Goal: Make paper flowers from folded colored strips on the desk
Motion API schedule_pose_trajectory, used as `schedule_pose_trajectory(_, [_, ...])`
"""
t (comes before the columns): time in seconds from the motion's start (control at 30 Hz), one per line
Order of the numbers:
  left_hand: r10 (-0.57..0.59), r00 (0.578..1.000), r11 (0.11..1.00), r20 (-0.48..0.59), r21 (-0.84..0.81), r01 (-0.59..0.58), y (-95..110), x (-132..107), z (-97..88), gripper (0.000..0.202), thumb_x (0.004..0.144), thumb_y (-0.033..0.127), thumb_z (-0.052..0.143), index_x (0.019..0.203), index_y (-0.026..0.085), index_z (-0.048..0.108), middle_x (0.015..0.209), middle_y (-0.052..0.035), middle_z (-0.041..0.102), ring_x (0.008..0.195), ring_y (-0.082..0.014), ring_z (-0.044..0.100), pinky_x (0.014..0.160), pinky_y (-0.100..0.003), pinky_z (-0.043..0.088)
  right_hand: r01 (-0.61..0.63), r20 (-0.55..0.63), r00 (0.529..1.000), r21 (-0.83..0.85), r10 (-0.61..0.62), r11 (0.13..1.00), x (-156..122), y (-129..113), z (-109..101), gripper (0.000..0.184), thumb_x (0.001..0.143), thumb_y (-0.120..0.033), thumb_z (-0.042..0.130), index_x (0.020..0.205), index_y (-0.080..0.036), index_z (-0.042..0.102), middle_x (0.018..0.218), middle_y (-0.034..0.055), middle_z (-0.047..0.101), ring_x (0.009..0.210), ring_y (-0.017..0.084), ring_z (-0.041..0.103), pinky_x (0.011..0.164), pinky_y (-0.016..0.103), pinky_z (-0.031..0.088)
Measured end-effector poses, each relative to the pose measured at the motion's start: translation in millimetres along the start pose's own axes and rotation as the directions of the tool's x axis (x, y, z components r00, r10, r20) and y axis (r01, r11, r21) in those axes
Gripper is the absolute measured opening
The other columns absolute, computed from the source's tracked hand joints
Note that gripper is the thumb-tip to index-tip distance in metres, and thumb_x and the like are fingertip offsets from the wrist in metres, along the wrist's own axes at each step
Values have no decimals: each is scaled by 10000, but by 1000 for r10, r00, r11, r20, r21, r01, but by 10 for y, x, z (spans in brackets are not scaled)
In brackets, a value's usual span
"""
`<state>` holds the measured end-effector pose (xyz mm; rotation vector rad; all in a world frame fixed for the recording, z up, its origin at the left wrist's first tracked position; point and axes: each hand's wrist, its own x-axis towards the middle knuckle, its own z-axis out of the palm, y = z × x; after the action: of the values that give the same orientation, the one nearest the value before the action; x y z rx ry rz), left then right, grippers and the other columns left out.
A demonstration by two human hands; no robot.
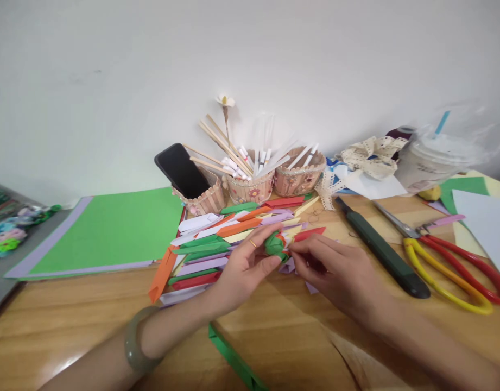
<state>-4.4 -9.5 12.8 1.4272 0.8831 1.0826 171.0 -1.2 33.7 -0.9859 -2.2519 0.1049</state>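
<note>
My left hand (244, 266) curls its fingers round a small folded paper piece (275, 245), green with a bit of red and white. My right hand (329, 269) pinches the same piece from the right side with thumb and forefinger. Both hands hover just above the wooden table (90, 326), in front of a pile of folded coloured paper strips (217, 239) in orange, green, red, purple and white. A green paper strip (233, 358) lies on the table below my left wrist.
Popsicle-stick holders (250, 187) with sticks and pens stand at the back, a black phone (182, 171) leaning on one. Green paper sheets (107, 228) lie left. A dark utility knife (382, 250), red and yellow scissors (453, 266), lace, a lidded cup (431, 160) and more paper are right.
</note>
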Motion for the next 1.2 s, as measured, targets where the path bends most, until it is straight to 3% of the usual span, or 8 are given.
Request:
schedule_pose_trajectory(0.13, [13, 1000, 1000, -13, -3, -13, -4, 5, -8, 449, 791, 269, 570, 1233, 238, 498, 1379, -61, 415, 1271, -236, 354, 1064, -390, 257, 26, -19, 999, -6, -26, 1000, -9, -7, -6, 159, 796, -111, 480, 777, -194, 614, 668, 11, 675, 532, 101, 579, 495, 199, 432])
schedule_pose_trajectory(0.27, [18, 1000, 999, -5, -26, -19, -7, 4, -16, 451, 789, 270, 574, 1233, 240, 499, 1370, -59, 428, 1274, -236, 351, 1068, -385, 248, -32, 30, 999, 152, 28, 988, 20, -30, -63, 153, 799, -117, 501, 798, -198, 632, 669, 13, 677, 512, 96, 563, 475, 197, 431])
schedule_pose_trajectory(0.4, [64, 997, 998, 30, 3, -64, -28, -5, -39, 453, 806, 246, 557, 1251, 266, 479, 1353, -50, 445, 1292, -226, 326, 1070, -376, 243, -151, 157, 982, 293, 108, 944, 78, -28, -119, 129, 784, -126, 530, 752, -169, 648, 608, 5, 644, 486, 84, 525, 452, 184, 408])
schedule_pose_trajectory(0.53, [95, 993, 994, 70, 45, -99, -50, -14, -63, 463, 817, 229, 539, 1268, 290, 457, 1370, -42, 414, 1306, -226, 298, 1040, -370, 300, -286, 329, 929, 356, 168, 890, 115, -3, -149, 128, 783, -130, 533, 715, -155, 639, 566, -11, 611, 477, 79, 513, 447, 180, 389])
schedule_pose_trajectory(0.63, [115, 991, 990, 75, 71, -120, -64, -18, -71, 464, 813, 223, 544, 1263, 296, 462, 1364, -43, 418, 1298, -230, 310, 1036, -385, 305, -350, 389, 900, 378, 196, 857, 116, 6, -156, 122, 786, -138, 537, 710, -154, 630, 551, -19, 597, 476, 79, 517, 447, 180, 383])
schedule_pose_trajectory(0.93, [141, 988, 984, 63, 98, -147, -70, 0, -92, 468, 796, 211, 573, 1250, 286, 484, 1341, -42, 457, 1291, -215, 317, 1079, -367, 210, -403, 392, 889, 421, 238, 812, 113, 2, -133, 110, 781, -156, 570, 682, -153, 617, 550, -33, 573, 466, 67, 492, 441, 171, 364])
schedule_pose_trajectory(1.07, [80, 995, 995, 51, 47, -83, -48, 5, -90, 454, 786, 240, 587, 1232, 274, 510, 1337, -45, 472, 1277, -227, 344, 1074, -366, 223, -397, 386, 895, 458, 224, 796, 121, 20, -130, 125, 797, -193, 571, 686, -152, 613, 575, -24, 591, 492, 74, 513, 468, 177, 376])
schedule_pose_trajectory(1.2, [-11, 999, 998, 39, -59, 13, -25, 2, -74, 468, 778, 270, 595, 1238, 266, 507, 1346, -45, 468, 1266, -242, 371, 1050, -370, 284, -289, 327, 935, 480, 137, 828, 123, 28, -142, 188, 850, -213, 507, 709, -152, 614, 645, 11, 632, 584, 99, 548, 560, 200, 409])
